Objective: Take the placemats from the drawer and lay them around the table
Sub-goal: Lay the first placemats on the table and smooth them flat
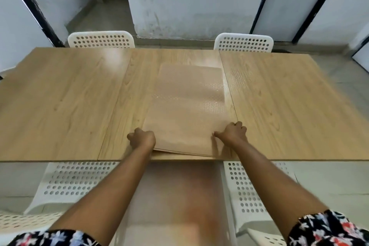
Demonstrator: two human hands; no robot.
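Worktop: light wood-grain top, made of three panels with visible seams.
On it: a stack of tan placemats, on the middle panel, near edge just inside the worktop's front edge, right side along the seam.

text: none legible | labels: none | numbers: none | signs: none

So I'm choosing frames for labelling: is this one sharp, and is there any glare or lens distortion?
Head view: soft motion blur throughout, worst on the placemats; a pale glare patch on the far left of the table; wide-angle bending bows the table edges; the left hand and right hand read clearly enough.
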